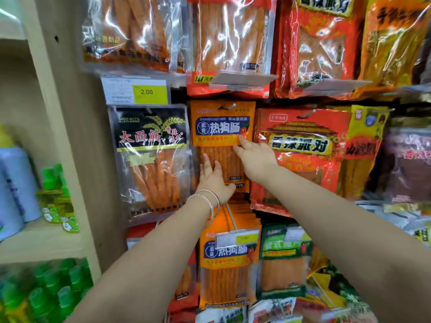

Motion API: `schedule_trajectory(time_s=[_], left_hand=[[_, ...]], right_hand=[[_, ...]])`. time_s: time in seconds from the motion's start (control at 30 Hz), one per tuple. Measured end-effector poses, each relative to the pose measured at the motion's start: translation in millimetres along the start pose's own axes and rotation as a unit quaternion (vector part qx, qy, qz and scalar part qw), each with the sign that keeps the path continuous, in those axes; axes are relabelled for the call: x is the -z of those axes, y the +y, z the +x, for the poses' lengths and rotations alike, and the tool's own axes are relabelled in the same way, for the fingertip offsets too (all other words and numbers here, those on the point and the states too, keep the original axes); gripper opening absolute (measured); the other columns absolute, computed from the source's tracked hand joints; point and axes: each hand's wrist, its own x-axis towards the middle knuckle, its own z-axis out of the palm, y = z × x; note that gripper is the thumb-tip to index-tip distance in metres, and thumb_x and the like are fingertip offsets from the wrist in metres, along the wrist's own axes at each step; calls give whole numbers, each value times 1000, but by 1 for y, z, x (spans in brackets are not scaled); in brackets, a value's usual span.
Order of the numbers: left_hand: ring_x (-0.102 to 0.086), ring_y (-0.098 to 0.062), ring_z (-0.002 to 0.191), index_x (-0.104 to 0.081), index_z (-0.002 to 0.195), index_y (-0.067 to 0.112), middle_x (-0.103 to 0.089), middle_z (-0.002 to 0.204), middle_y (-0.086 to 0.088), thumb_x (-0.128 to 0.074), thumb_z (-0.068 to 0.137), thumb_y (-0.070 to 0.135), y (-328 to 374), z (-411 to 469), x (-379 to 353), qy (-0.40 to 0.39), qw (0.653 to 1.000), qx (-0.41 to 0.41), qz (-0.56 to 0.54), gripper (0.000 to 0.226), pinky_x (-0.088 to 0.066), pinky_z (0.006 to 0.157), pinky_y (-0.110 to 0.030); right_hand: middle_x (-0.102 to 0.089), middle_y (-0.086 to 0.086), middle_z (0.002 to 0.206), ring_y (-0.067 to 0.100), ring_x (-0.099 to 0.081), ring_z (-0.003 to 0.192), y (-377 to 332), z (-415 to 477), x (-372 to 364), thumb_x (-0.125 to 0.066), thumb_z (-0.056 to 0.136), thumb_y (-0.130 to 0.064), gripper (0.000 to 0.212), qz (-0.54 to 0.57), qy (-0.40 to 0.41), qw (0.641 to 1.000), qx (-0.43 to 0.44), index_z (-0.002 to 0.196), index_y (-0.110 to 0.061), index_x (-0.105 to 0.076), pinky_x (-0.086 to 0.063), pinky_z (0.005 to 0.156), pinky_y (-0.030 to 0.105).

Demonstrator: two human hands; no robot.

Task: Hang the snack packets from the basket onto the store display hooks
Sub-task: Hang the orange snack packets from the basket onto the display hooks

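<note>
The orange snack packet (221, 127) hangs at the front of a display hook (229, 106) in the middle row of the wall, its hole threaded over the metal tip. The left hand (213, 180) lies flat against the clear lower half of the packet, fingers straight and slightly spread, pressing it back. Thin bracelets (210, 199) circle that wrist. The right hand (254, 157) reaches to the packet's right edge with fingers extended, fingertips touching just below the printed label; its thumb is hidden, so whether it pinches the edge is unclear.

Just left hangs a black packet (151, 159) under a yellow price tag (137, 90). Just right hangs a red packet (300, 155). Below, a thick stack of matching orange packets (229, 264) fills the next hook. Green-capped bottles (56, 183) stand on a beige shelf (46, 241) at far left.
</note>
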Motion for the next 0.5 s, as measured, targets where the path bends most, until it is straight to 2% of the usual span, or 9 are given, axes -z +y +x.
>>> schedule_trajectory(time_s=[0.07, 0.13, 0.2, 0.27, 0.33, 0.4, 0.5], left_hand=[[-5, -30, 144, -13, 149, 9, 26, 154, -7, -55, 87, 41, 0, -10, 2, -15, 1000, 2, -11, 81, -15, 116, -34], [-10, -26, 144, -14, 149, 11, 17, 156, -7, -55, 88, 37, -1, -29, 3, -36, 998, -12, -44, 77, -17, 113, -29], [-11, -20, 144, -22, 148, 13, -1, 158, -10, -55, 89, 27, -4, -56, 4, -29, 995, -52, -75, 69, -13, 111, -21], [-24, -21, 141, -44, 138, 12, -27, 151, -14, -59, 87, 14, -10, -92, 5, 20, 990, -91, -108, 53, -14, 107, -16], [-42, -26, 129, -60, 120, 7, -51, 132, -16, -60, 83, 7, -23, -136, 1, 59, 982, -95, -151, 37, -23, 106, -21], [-52, -24, 114, -66, 107, 7, -62, 115, -12, -56, 81, 16, -42, -185, -9, 53, 981, -51, -181, 30, -34, 101, -29], [-56, -21, 103, -68, 101, 13, -64, 105, -5, -58, 85, 14, -80, -265, -38, 17, 980, 67, -187, 18, -40, 93, -27]], right_hand=[[-28, 10, 153, 26, -38, 134, 1, -10, 7, -47, 86, -4, 61, 59, 20, 998, 0, 144, -17, -34, -35, 101, 39], [-45, 8, 142, 29, -47, 124, 2, -27, 13, -44, 85, -3, 56, 147, 52, 988, -10, 139, -20, -43, -43, 95, 40], [-52, 9, 131, 32, -55, 113, 0, -52, 15, -45, 85, -6, 51, 226, 69, 971, -23, 133, -21, -49, -47, 89, 43], [-58, 6, 119, 28, -59, 101, -5, -83, 12, -50, 87, -14, 42, 293, 57, 954, -39, 128, -22, -52, -49, 85, 40], [-63, -3, 97, 21, -60, 82, -16, -119, 4, -54, 87, -18, 33, 392, 34, 917, -68, 120, -22, -57, -48, 77, 34], [-55, -9, 77, 16, -54, 69, -35, -160, -10, -55, 87, -12, 26, 490, -6, 866, -94, 112, -17, -59, -45, 71, 31], [-54, -5, 79, 7, -51, 68, -73, -231, -41, -55, 87, 0, 23, 581, -91, 799, -121, 105, -14, -56, -41, 72, 21]])
